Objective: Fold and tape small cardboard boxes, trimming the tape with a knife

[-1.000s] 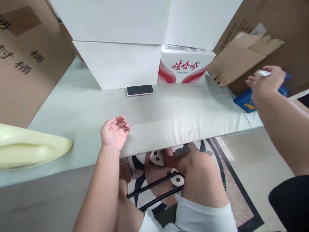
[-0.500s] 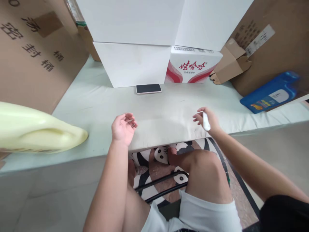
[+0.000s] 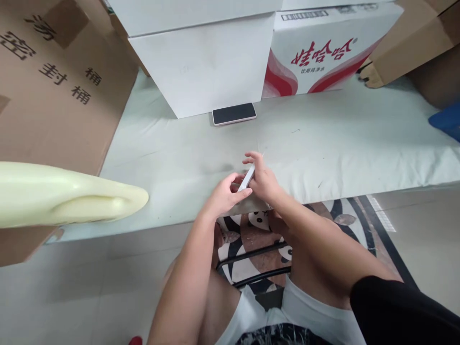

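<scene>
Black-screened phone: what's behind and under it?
Behind the phone: a white box, its inside and far side hidden. Under: pale cloth shows in front; the patch directly beneath is covered.

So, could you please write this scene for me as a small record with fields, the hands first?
Right hand: holds a slim white item
Left hand: at the item's lower end, grip partly hidden
Surface: pale green cloth
Phone: dark screen up, before the white box
Right of white box: red-and-white box
Far left: brown carton, pale yellow object
Right edge: blue object, cut off
</scene>
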Demonstrator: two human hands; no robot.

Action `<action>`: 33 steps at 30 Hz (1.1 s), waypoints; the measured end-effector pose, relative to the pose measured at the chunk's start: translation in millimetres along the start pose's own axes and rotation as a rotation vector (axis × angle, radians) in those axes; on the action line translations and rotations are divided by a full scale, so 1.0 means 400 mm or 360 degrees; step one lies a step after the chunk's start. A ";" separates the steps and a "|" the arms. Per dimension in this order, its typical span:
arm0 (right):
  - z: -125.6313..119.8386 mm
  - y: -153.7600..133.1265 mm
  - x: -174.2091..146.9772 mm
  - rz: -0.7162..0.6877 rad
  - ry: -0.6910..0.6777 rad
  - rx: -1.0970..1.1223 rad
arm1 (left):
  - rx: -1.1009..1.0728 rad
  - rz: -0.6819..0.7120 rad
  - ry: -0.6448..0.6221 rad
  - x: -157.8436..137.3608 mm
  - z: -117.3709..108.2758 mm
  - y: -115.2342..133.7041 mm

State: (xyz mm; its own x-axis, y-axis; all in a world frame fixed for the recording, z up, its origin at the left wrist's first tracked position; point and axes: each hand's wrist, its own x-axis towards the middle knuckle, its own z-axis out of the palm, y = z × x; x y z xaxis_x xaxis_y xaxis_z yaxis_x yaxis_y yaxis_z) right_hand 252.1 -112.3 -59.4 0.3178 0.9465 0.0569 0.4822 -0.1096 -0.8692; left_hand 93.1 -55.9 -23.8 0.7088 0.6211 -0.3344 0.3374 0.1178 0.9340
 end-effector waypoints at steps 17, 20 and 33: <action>-0.084 0.027 -0.052 -0.0103 -0.0112 0.0110 | -0.1001 0.0021 0.0408 0.001 0.032 0.020; -0.077 0.017 -0.049 -0.0079 -0.0156 0.0056 | -0.1054 0.0101 0.0435 -0.002 0.031 0.021; -0.046 -0.011 -0.046 -0.0088 -0.0304 -0.0375 | -0.0857 0.0188 0.0639 0.020 0.019 -0.001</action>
State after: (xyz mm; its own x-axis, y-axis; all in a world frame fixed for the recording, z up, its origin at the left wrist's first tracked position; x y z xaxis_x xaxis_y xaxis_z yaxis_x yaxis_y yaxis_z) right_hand 259.2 -134.8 -47.8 0.1371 0.9905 -0.0119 0.6774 -0.1025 -0.7284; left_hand 103.2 -56.8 -27.8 0.4019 0.8806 -0.2509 -0.1570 0.3362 0.9286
